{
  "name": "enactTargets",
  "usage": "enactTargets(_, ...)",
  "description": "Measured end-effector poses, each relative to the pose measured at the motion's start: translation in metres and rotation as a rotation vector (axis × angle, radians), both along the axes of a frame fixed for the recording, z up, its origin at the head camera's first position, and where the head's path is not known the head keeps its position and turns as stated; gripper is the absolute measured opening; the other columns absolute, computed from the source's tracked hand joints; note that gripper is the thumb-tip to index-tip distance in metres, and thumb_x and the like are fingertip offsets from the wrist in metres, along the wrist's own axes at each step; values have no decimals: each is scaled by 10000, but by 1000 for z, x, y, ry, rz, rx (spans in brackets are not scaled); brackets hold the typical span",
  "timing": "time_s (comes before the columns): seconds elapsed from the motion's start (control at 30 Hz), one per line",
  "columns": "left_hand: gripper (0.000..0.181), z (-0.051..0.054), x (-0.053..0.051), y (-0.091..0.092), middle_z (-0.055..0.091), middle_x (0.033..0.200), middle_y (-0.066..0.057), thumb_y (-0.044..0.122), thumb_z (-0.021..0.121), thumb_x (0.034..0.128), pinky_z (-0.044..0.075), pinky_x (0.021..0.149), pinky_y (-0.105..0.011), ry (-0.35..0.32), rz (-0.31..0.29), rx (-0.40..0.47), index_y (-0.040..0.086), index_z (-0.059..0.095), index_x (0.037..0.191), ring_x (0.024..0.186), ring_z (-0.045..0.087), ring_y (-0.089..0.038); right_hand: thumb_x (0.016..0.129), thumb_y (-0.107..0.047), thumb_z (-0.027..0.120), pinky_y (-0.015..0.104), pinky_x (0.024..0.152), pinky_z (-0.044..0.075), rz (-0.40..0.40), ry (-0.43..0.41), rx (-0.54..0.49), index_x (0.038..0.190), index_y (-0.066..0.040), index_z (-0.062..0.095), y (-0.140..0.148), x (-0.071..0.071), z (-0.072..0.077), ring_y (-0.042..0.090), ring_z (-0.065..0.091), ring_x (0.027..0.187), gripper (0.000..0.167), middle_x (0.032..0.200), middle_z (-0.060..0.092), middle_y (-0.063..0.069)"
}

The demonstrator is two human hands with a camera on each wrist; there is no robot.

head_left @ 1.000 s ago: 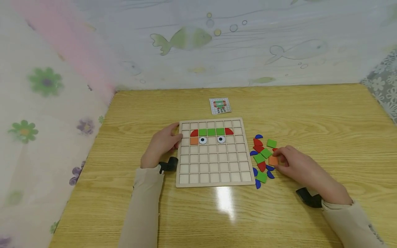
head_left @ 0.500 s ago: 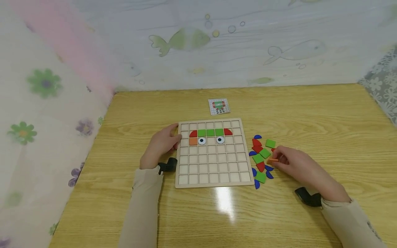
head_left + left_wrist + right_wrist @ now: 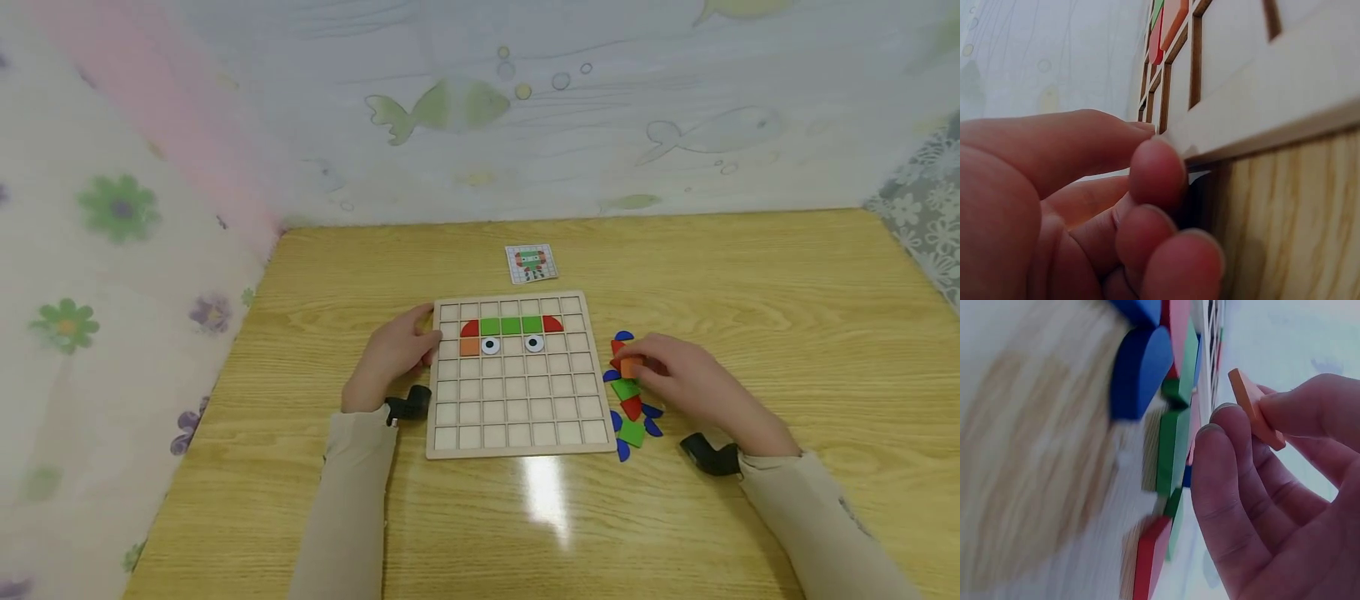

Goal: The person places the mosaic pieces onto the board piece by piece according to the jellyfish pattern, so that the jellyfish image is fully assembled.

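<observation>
Over the loose pieces (image 3: 632, 432) on the counter (image 3: 637, 533), the right hand (image 3: 684, 367) pinches an orange square (image 3: 630, 367) between thumb and fingers, so that grip is full. Watching from far off, I see the big grid board (image 3: 491, 412) at nine o'clock from the pinch, just past the pile. That sideways gap is, I think, the thing to mind. I can't pick out a long side on the square; by the right wrist view, it leans with a thin edge showing. The orange piece (image 3: 469, 347) on the board sits a tiny bit past nine o'clock. The right hand is nearer the square; the left hand (image 3: 393, 350) has loose fingers touching the board's nine o'clock edge.
</observation>
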State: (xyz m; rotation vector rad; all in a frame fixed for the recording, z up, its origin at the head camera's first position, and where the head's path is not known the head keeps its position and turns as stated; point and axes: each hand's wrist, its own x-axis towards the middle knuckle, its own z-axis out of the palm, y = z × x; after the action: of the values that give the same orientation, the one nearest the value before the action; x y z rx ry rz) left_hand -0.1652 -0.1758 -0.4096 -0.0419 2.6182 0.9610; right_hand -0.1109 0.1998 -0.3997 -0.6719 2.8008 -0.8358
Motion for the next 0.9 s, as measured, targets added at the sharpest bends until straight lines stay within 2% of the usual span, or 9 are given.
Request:
enactTargets(0.23,571,-1,0,0,592,610,-38,285,490,886,444,495,-311,-2,5,5,256,261,1409,441,506,-176,891,-172,531,308,670,403,10,-19,-16,1098,-147,619,-12,-7,1,128,462,738,226,890,556,-56)
enactTargets(0.37,570,-2,0,0,592,608,-37,286,488,888,440,490,-310,4,-6,4,250,261,1410,439,507,-180,884,-217,545,325,706,408,-5,-52,-29,1108,-167,613,-22,-13,2,143,475,771,239,922,572,-40)
enactTargets(0.57,576,-2,-1,-1,594,611,-34,291,492,887,445,502,-318,6,-10,1,251,257,1411,441,512,-181,857,-322,579,333,772,422,-44,-140,-85,1019,-212,615,-40,-25,1,133,520,824,199,940,603,-53)
enactTargets(0.9,573,-2,-1,-2,596,607,-21,315,489,895,438,527,-317,13,-33,-12,248,254,1413,436,508,-174,865,-298,572,344,756,422,-74,-118,-93,1035,-204,641,-63,-48,-8,162,530,824,206,952,600,-12)
